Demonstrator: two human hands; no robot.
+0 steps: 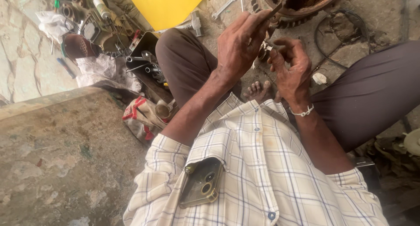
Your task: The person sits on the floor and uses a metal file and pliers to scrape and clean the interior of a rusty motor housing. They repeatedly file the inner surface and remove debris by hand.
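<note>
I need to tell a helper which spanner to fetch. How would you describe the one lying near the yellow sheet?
Start at the big yellow sheet at the top of the view. Just right of its lower corner, on the grey concrete ground, lies a spanner. It is slim, bright silver and slanted, unlike the stubby hammer below it or the rusty toothed gear beside it.

Rough grey concrete floor [380, 7], dusty, seen in flat daylight. A yellow sheet [164, 5] is laid at its far edge. Left of the sheet, pale stone paving [22, 55] is seen; below that, a weathered concrete slab [65, 156].
</note>
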